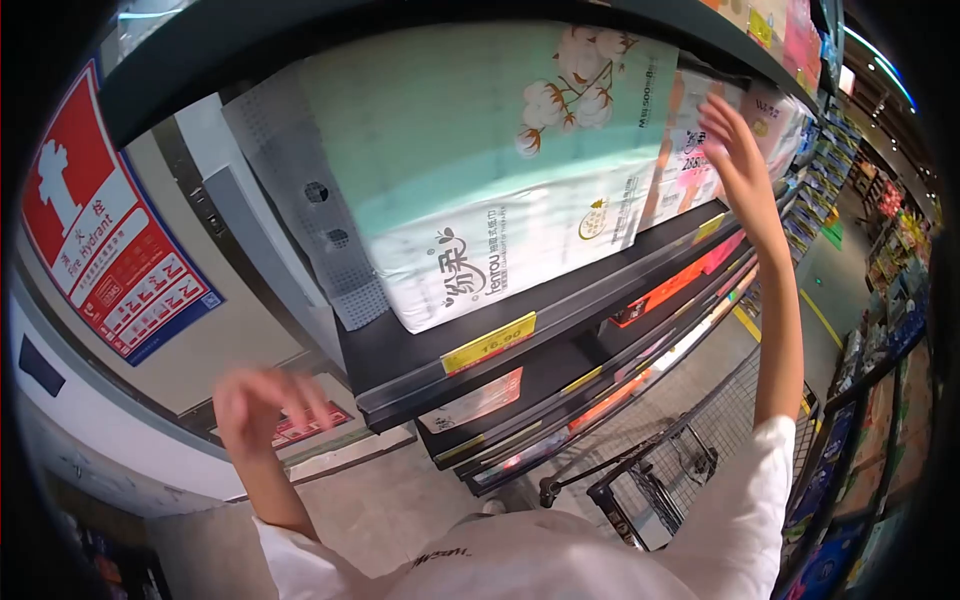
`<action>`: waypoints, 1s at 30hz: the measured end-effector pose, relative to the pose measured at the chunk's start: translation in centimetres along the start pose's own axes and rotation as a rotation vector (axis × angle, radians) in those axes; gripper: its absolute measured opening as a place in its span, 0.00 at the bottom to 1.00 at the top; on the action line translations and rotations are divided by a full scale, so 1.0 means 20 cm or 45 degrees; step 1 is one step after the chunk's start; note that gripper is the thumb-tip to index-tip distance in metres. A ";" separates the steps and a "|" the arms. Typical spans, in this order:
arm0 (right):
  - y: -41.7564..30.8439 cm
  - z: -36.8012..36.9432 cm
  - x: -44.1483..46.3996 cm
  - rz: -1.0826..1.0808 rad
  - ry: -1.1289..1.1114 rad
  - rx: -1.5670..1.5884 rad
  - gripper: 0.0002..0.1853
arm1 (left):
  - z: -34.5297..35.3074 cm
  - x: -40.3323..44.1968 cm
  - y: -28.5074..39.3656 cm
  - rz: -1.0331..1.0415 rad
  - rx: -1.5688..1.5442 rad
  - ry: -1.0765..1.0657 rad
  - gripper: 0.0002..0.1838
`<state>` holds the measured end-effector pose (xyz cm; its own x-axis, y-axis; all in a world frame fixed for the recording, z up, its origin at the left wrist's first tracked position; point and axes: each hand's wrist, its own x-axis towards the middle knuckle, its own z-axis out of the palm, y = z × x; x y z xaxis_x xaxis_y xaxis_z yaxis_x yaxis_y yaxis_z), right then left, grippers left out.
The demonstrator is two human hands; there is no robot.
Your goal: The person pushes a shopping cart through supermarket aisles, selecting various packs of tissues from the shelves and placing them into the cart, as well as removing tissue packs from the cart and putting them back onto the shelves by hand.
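Observation:
A large tissue pack (440, 150), mint green and white with cotton flowers printed on it, sits on the dark shelf in front of me. My right hand (738, 150) is raised at the pack's right, fingers stretched out, in front of a smaller orange-and-white tissue pack (690, 130). Whether it touches that pack I cannot tell. Low on the left, my left hand (265, 405) hangs in the air beside the shelf corner, blurred by motion. Its fingers look loosely apart and nothing shows in them.
A yellow price tag (488, 343) marks the shelf edge (600, 285). Lower shelves hold more packs. A shopping cart (650, 490) stands at lower right. On the left wall is a red fire hydrant sign (110, 220). Further stocked shelves (860, 450) line the aisle at right.

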<state>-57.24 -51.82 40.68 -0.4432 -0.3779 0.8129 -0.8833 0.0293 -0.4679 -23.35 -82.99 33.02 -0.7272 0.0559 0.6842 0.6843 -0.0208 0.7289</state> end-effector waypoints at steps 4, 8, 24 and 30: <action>0.09 0.14 0.29 0.255 0.126 0.481 0.22 | -0.07 0.18 0.06 -0.136 0.554 0.408 0.20; 0.02 0.32 0.27 0.066 0.356 0.242 0.22 | -0.10 0.25 0.11 -0.203 0.559 0.467 0.22; -0.25 0.31 0.14 0.412 0.420 1.067 0.17 | -0.13 0.61 -0.08 0.226 -0.058 1.231 0.23; -0.47 0.33 -0.06 0.201 0.672 1.225 0.19 | -0.06 0.31 -0.01 0.568 0.175 1.245 0.25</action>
<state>-47.33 -57.67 41.80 -0.7522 0.0153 0.6588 -0.4252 -0.7750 -0.4675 -28.09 -83.86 37.22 -0.0987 -0.7505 0.6535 0.8539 0.2734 0.4429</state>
